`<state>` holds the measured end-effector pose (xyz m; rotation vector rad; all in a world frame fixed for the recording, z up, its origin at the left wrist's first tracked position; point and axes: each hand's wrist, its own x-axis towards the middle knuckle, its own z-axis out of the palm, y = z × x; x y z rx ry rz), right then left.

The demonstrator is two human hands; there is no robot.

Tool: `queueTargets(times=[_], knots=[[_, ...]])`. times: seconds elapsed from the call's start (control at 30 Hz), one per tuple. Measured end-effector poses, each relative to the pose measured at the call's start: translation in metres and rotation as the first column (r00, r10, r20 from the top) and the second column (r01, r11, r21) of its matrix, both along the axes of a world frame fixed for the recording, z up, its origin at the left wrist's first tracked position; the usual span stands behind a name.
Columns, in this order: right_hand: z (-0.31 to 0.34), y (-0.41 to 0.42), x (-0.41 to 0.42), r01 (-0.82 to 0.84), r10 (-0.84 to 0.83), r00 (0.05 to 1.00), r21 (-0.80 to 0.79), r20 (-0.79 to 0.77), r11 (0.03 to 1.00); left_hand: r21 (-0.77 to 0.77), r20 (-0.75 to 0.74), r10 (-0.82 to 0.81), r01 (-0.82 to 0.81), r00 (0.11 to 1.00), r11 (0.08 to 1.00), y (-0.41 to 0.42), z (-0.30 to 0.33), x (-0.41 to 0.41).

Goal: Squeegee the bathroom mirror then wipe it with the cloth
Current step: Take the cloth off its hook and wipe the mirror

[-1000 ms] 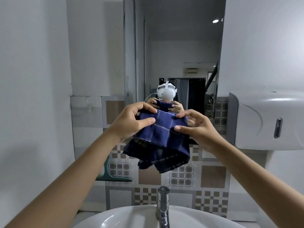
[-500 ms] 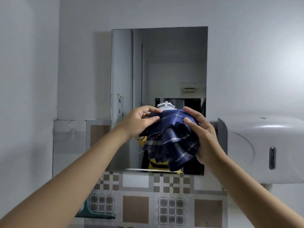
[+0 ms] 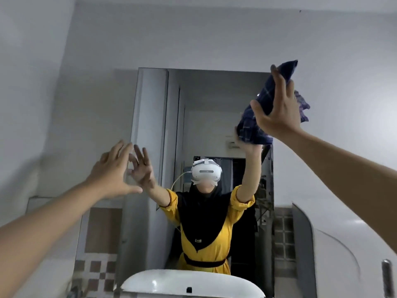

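Note:
The bathroom mirror (image 3: 214, 117) is a tall frameless panel on the grey wall straight ahead. My right hand (image 3: 277, 110) is raised to the mirror's upper right corner and presses a bunched dark blue checked cloth (image 3: 253, 123) against the glass there. The cloth spills past the mirror's right edge. My left hand (image 3: 111, 168) hovers at the mirror's left edge, fingers spread, holding nothing. No squeegee is in view.
A white paper dispenser (image 3: 343, 250) is mounted on the wall at the lower right. The reflection of a white basin (image 3: 191, 282) shows at the mirror's bottom. Patterned tiles (image 3: 96, 269) cover the lower wall on the left.
My left hand has let go of the cloth and moved down-left. My right hand has carried the cloth up to the mirror's top right corner. The view has tilted upward.

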<state>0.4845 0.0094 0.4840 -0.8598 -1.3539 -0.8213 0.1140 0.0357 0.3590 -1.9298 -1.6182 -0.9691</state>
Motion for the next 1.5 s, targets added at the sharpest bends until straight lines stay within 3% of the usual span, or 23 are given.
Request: queueTargets(times=[0.2, 0.4, 0.63, 0.93, 1.17, 1.5], knots=[[0.051, 0.044, 0.003, 0.253, -0.263, 0.964, -0.179, -0.037, 0.951, -0.028, -0.155, 0.053, -0.058, 0.986, 0.998, 0.039, 0.004, -0.032], [0.063, 0.082, -0.034, 0.27, -0.305, 0.938, -0.203, -0.163, 0.941, -0.032, -0.068, -0.078, 0.076, 0.995, 0.997, 0.078, 0.0, -0.058], [0.06, 0.1, -0.11, 0.325, -0.32, 0.944, -0.054, 0.08, 0.944, 0.011, -0.052, -0.182, 0.183, 0.982, 0.983, 0.082, -0.006, -0.061], [0.061, 0.116, -0.226, 0.242, -0.233, 0.962, -0.046, 0.143, 0.969, -0.016, -0.041, -0.175, 0.175, 0.984, 0.985, 0.067, -0.005, -0.058], [0.063, 0.124, -0.259, 0.216, -0.213, 0.975, -0.04, 0.057, 0.976, -0.009, -0.044, -0.162, 0.162, 0.986, 0.987, 0.071, -0.006, -0.059], [0.054, 0.126, -0.306, 0.21, -0.191, 0.93, -0.027, 0.315, 0.977, -0.001, -0.055, -0.167, 0.168, 0.984, 0.986, 0.073, -0.007, -0.062]])
